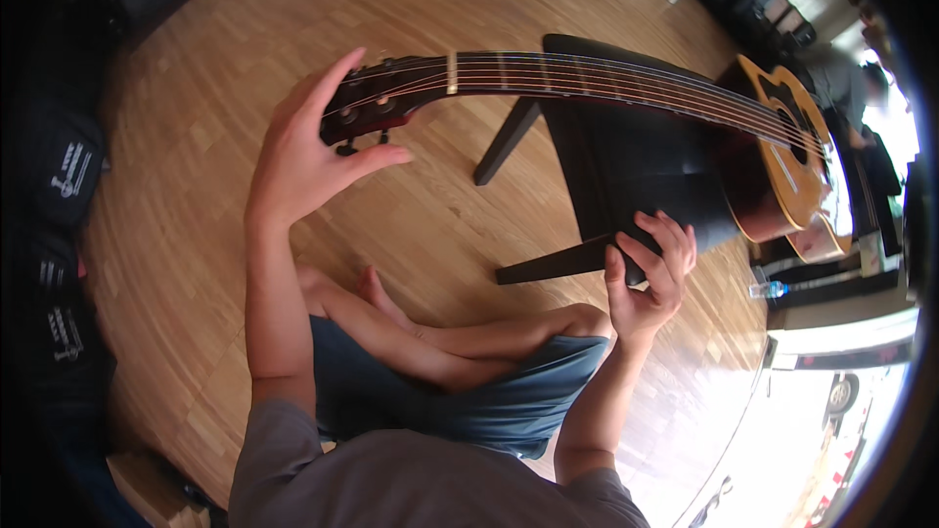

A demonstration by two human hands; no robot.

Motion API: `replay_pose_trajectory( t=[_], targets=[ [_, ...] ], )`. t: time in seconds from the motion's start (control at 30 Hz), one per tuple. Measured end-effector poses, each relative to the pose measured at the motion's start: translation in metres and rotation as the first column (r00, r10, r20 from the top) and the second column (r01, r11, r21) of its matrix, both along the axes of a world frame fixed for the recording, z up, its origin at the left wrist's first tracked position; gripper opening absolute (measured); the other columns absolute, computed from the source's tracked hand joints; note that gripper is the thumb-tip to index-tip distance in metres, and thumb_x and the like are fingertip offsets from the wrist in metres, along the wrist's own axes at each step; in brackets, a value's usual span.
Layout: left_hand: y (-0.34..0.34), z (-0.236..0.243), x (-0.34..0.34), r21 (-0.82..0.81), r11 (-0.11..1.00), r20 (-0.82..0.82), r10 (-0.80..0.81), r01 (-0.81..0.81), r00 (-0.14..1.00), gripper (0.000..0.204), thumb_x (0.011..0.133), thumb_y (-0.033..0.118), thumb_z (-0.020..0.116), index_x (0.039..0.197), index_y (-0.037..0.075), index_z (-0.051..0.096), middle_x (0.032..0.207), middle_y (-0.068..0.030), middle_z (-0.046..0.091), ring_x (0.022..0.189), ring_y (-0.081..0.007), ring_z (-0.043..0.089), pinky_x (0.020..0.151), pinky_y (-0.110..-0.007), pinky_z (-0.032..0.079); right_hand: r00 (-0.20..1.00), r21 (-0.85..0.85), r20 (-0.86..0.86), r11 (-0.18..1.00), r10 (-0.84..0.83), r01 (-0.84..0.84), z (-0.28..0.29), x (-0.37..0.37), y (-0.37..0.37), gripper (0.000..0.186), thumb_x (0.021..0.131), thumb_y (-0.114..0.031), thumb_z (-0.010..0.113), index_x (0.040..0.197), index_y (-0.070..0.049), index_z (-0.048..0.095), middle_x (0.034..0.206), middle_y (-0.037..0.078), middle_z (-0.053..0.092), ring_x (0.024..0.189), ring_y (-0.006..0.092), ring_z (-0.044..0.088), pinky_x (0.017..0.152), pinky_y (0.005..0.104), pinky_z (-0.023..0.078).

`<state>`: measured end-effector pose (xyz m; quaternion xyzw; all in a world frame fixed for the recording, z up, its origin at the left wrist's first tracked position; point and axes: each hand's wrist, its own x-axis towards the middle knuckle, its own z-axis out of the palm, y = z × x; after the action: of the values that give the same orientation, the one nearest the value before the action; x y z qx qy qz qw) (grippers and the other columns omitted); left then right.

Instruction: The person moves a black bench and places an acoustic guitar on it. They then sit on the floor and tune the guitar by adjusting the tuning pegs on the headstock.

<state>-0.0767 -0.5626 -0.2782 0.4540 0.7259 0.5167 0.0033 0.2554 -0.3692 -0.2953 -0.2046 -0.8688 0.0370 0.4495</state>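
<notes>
In the head view, the guitar (626, 80) stretches its neck over the black chair (626, 161). The left hand (301, 152) spreads its fingers wide around the headstock (367, 110), contact unclear; the right hand (652, 274), loosely curled, grips nothing visible. Likely light, stiff, easily dented; neck and body suit holding.

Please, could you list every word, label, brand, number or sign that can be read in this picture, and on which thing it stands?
Upper black bag, left edge: white print with an emblem; I do not copy its wording.
Lower black bag: white print, likewise not copied.
Small bottle, right: any text on it is too small to read.
Guitar headstock: no lettering I can make out.
</notes>
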Motion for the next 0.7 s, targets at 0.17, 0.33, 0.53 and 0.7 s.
replay_pose_trajectory(
  t=[0.17, 0.33, 0.53, 0.7],
  targets=[
    [-0.006, -0.026, 0.004, 0.016, 1.000, 0.042, -0.017, 0.017, 0.999, 0.100, 0.059, 0.026, 0.102, 0.145, 0.004, 0.056, 0.133, -0.0144, 0.063, 0.118, -0.0288, 0.066, 0.097, -0.041, 0.055, 0.947, -0.431, -0.311, 0.900, -0.079, -0.066, 0.044, 0.012, 0.042, 0.042, 0.103, -0.037, 0.065, 0.116, 0.002, 0.073, 0.117, 0.016, 0.074, 0.117, 0.0273, 0.067, 0.104, 0.0376, 0.049],
    [-0.015, -0.038, 0.025, -0.076, 0.992, -0.101, -0.104, 0.096, 0.989, 0.104, 0.053, 0.031, 0.103, 0.142, 0.003, 0.058, 0.126, -0.0114, 0.060, 0.114, -0.0277, 0.065, 0.091, -0.042, 0.057, 0.935, -0.648, -0.292, 0.761, -0.202, -0.038, 0.061, 0.012, 0.099, 0.049, 0.106, -0.041, 0.062, 0.124, 0.005, 0.065, 0.116, 0.016, 0.074, 0.113, 0.0198, 0.069, 0.095, 0.0315, 0.051],
    [-0.011, -0.056, 0.036, 0.082, 0.986, -0.201, -0.127, 0.146, 0.971, 0.102, 0.054, 0.028, 0.103, 0.142, 0.003, 0.058, 0.126, -0.0116, 0.059, 0.109, -0.0264, 0.066, 0.089, -0.041, 0.058, 0.924, -0.677, -0.344, 0.726, -0.170, -0.118, 0.057, -0.019, 0.121, 0.052, 0.098, -0.041, 0.075, 0.119, 0.000, 0.050, 0.106, 0.013, 0.072, 0.098, 0.0149, 0.069, 0.077, 0.0274, 0.056],
    [0.001, -0.035, 0.031, 0.037, 0.989, -0.216, -0.132, 0.144, 0.967, 0.098, 0.057, 0.024, 0.102, 0.142, 0.003, 0.058, 0.124, -0.0108, 0.060, 0.107, -0.0247, 0.067, 0.088, -0.039, 0.057, 0.846, -0.626, -0.527, 0.713, -0.088, -0.316, 0.060, -0.029, 0.139, 0.049, 0.097, -0.021, 0.079, 0.119, -0.001, 0.040, 0.106, 0.017, 0.070, 0.095, 0.0175, 0.070, 0.081, 0.0291, 0.059]
  ],
)
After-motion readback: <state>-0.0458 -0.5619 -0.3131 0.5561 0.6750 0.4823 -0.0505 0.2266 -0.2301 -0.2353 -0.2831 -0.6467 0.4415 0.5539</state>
